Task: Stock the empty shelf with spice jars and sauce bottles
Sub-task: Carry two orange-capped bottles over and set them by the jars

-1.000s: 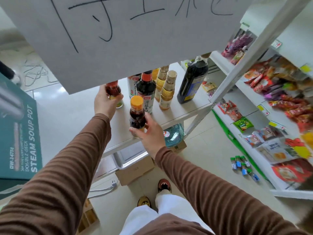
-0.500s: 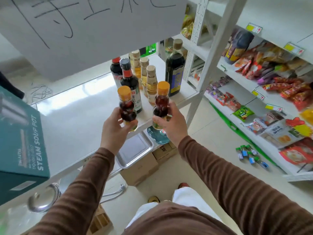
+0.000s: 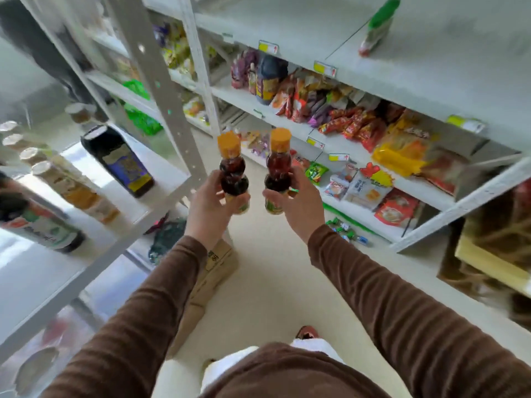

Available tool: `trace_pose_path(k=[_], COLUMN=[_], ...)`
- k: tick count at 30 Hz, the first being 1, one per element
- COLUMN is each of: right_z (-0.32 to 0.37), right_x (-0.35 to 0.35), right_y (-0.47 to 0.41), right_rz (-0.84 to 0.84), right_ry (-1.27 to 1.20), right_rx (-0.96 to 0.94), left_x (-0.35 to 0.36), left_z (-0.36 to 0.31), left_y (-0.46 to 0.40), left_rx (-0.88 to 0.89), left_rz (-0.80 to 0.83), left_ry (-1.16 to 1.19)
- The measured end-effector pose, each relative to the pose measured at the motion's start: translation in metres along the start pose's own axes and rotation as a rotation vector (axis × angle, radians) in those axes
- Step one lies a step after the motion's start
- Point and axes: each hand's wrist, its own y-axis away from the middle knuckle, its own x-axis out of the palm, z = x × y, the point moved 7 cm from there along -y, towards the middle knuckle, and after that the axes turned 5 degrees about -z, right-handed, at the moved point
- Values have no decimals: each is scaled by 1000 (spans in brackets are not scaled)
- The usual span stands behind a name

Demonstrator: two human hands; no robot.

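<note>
brown sleeves [image 3: 161, 297] reach forward over the floor. the left hand [image 3: 211, 206] has its fingers curled round the lower part of one bottle [image 3: 233, 170]; the right hand [image 3: 296, 201] grips a second bottle [image 3: 278, 168] the same way. both are upright, orange-capped, dark inside, side by side but apart, held in the air between two racks. left of them a shelf [image 3: 94, 225] carries jars [image 3: 69, 182] and a dark bottle [image 3: 120, 162]. beyond, on the right, shelves hold snack packets [image 3: 359, 124].
</note>
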Motion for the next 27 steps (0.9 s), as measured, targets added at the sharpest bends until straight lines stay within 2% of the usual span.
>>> trace_pose_path(k=[5,9,16,27], right_z=[-34,-54,-78,-90], right_x=[-110,-164,-219,-292], right_y=[-51,-91,-174,-341], right_rz=[-97,-134,-239,-379], right_ry=[18,43,11,109], right_rx=[10,20,86,89], left_x=[119,182,260,369], left_z=[-42,-65,-90,-138], left_y=[-27,-52,-129,-280], left_rx=[31,63,70,127], left_rz=[100,145,225,293], left_ry=[34,35,37,49])
